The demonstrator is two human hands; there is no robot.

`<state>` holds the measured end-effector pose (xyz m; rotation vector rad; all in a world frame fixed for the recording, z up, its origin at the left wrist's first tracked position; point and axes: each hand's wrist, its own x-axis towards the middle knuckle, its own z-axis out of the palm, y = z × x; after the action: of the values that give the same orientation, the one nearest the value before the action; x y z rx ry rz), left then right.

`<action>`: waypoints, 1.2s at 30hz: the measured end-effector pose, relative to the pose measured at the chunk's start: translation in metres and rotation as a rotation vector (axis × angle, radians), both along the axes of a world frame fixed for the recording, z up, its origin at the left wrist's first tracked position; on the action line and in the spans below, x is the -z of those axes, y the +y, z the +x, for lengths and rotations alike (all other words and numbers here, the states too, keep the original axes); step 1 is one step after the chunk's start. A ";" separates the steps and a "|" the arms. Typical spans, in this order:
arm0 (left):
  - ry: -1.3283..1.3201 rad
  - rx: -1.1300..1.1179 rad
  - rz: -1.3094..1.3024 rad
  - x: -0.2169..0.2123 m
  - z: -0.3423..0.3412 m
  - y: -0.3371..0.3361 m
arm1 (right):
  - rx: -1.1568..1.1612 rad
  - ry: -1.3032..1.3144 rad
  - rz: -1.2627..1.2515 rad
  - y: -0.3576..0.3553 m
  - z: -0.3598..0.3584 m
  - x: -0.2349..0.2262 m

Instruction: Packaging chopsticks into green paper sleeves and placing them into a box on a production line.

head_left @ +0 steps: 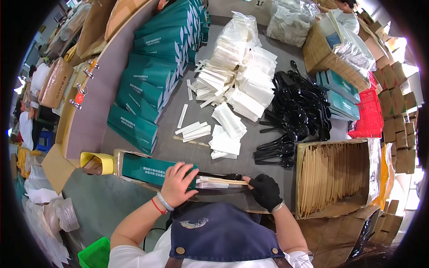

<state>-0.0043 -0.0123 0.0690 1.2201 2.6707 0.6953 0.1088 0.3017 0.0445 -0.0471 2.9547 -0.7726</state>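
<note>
My left hand lies flat on a long green paper sleeve at the near table edge, pinning it down. My right hand, in a black glove, grips the end of a bundle made of a white napkin packet, wooden chopsticks and a black plastic spoon. The bundle's other end sits at the sleeve's open mouth. I cannot see how far it reaches inside.
Green sleeves are stacked at the left. White napkin packets are heaped in the middle, black spoons to the right. A cardboard box of chopsticks stands at the right. A red crate and another person are beyond.
</note>
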 end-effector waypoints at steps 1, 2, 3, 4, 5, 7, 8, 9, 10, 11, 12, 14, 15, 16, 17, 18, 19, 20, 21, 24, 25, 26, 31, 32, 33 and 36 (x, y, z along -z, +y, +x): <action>0.013 0.007 -0.041 -0.001 -0.004 -0.001 | -0.061 0.009 0.031 0.001 -0.001 0.001; 0.026 0.013 -0.082 -0.002 -0.006 -0.002 | -0.063 0.010 0.031 0.001 -0.003 0.001; 0.032 0.021 -0.070 0.001 -0.007 -0.003 | -0.080 0.043 0.055 -0.001 -0.005 0.000; 0.033 0.020 -0.069 0.002 -0.009 -0.003 | -0.096 0.075 0.079 -0.003 -0.007 -0.001; 0.028 0.042 -0.039 0.003 -0.011 -0.002 | -0.096 0.076 0.078 -0.006 -0.012 -0.002; 0.023 0.065 -0.008 0.008 -0.011 0.002 | -0.179 -0.007 -0.072 -0.015 -0.021 -0.003; 0.016 0.078 0.016 0.012 -0.009 0.010 | -0.178 -0.008 -0.071 -0.025 -0.022 0.004; 0.009 0.095 0.040 0.012 -0.007 0.022 | -0.162 0.053 -0.170 -0.036 -0.022 0.015; 0.020 0.108 0.048 0.009 -0.005 0.035 | -0.144 0.114 -0.268 -0.047 -0.022 0.024; 0.017 0.105 0.027 0.007 -0.004 0.044 | -0.140 0.064 -0.385 -0.057 -0.025 0.019; 0.014 0.103 0.006 0.006 -0.003 0.048 | -0.140 0.064 -0.382 -0.055 -0.023 0.022; 0.024 0.128 -0.010 0.003 -0.004 0.045 | 0.020 0.006 -0.330 -0.043 -0.016 0.027; 0.035 0.152 -0.029 0.003 -0.004 0.044 | 0.141 -0.093 -0.332 -0.031 -0.013 0.022; 0.033 0.148 -0.028 0.004 -0.005 0.045 | 0.137 -0.095 -0.330 -0.032 -0.014 0.022; 0.024 0.136 -0.032 0.007 -0.004 0.047 | 0.230 -0.143 -0.439 -0.041 -0.013 0.017; 0.020 0.128 -0.036 0.010 -0.004 0.050 | 0.328 -0.186 -0.548 -0.052 -0.015 0.016; 0.019 0.136 -0.036 0.017 -0.002 0.053 | 0.249 -0.082 -0.598 -0.071 -0.020 0.022; 0.017 0.116 0.005 0.021 -0.003 0.057 | 0.166 -0.022 -0.626 -0.085 -0.032 0.006; 0.016 0.096 0.047 0.023 -0.005 0.059 | 0.144 0.020 -0.659 -0.087 -0.033 0.010; 0.091 0.182 -0.038 0.005 -0.011 0.055 | 0.203 -0.029 -0.420 -0.072 -0.030 -0.002; 0.092 0.171 -0.037 0.006 -0.013 0.057 | 0.055 0.235 -0.103 -0.060 -0.037 -0.006; 0.060 0.243 -0.127 0.005 -0.016 0.060 | 0.053 0.235 -0.100 -0.057 -0.039 -0.008; 0.026 0.384 -0.259 -0.043 -0.046 0.053 | 0.002 0.158 0.043 -0.042 -0.037 -0.027; 0.008 0.369 -0.227 -0.048 -0.060 0.042 | 0.077 0.165 -0.003 -0.038 -0.035 -0.039; 0.016 0.351 -0.169 -0.047 -0.078 0.028 | 0.131 0.160 0.042 -0.029 -0.031 -0.042; 0.329 0.132 -0.158 -0.036 -0.113 -0.012 | 0.204 0.118 0.065 -0.018 -0.022 -0.045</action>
<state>-0.1169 -0.0248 0.1050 1.5657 2.7940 0.2780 0.0865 0.2840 0.0898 0.2243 3.1298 -0.7181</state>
